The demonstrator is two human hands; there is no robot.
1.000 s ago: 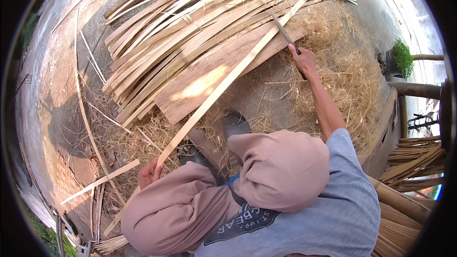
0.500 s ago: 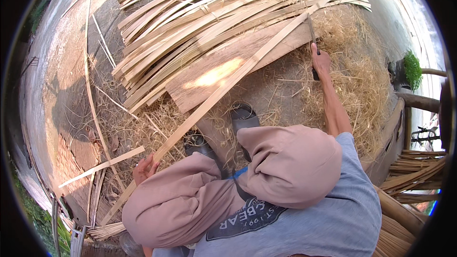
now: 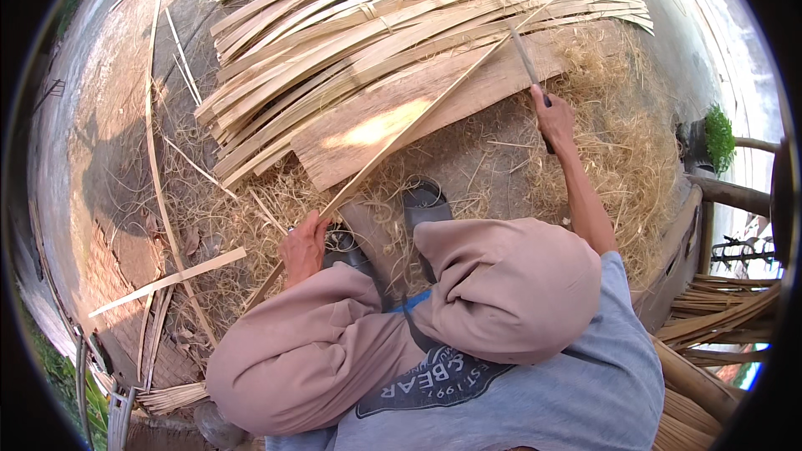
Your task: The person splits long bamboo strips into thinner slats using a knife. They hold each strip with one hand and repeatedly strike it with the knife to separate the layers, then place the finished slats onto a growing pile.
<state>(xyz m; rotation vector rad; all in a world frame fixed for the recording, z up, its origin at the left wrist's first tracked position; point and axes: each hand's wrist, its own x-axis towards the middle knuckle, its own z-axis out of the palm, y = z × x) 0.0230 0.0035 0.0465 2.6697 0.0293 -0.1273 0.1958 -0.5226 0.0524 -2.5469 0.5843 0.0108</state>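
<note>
My left hand (image 3: 304, 248) is closed around a long, pale bamboo strip (image 3: 418, 121), just in front of my left knee. The strip runs up to the right, over a flat wooden board (image 3: 309, 150), and its narrow edge shows. In my right hand (image 3: 555, 119) is a knife (image 3: 525, 57), gripped by its dark handle. Its blade points up and to the left, with the tip close to the strip; whether they touch I cannot tell. Beyond the board lies a broad pile of similar bamboo strips (image 3: 334, 54), some tied in bundles.
Curly shavings (image 3: 626, 142) cover the ground at the right and around my feet in dark sandals (image 3: 426, 200). Loose strips (image 3: 171, 280) lie at the left. A potted green plant (image 3: 718, 138) stands at the far right, above more stacked strips (image 3: 723, 309).
My left hand has moved up and to the right along the strip. The strip has turned from its flat face onto its edge. My right hand has shifted slightly left, tilting the knife leftward.
</note>
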